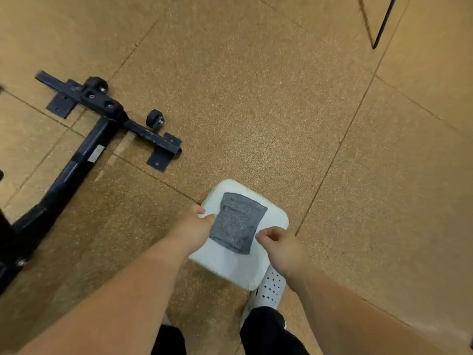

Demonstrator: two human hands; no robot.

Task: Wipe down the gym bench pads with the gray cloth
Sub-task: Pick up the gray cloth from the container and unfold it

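Observation:
A white square pad (231, 265) sits low in the middle of the head view, above my white shoe. The gray cloth (238, 222) lies folded flat on top of it. My left hand (194, 226) grips the pad's left edge, its thumb on top and touching the cloth's left side. My right hand (277, 243) is at the pad's right side with curled fingers, and its fingertips pinch the cloth's right edge. What holds the pad up is hidden beneath it.
A black metal bench frame (84, 149) with two small wheels (154, 119) lies on the tan speckled rubber floor to the left. A thin dark bar (382, 24) stands at the top right. My white perforated shoe (271, 288) is under the pad.

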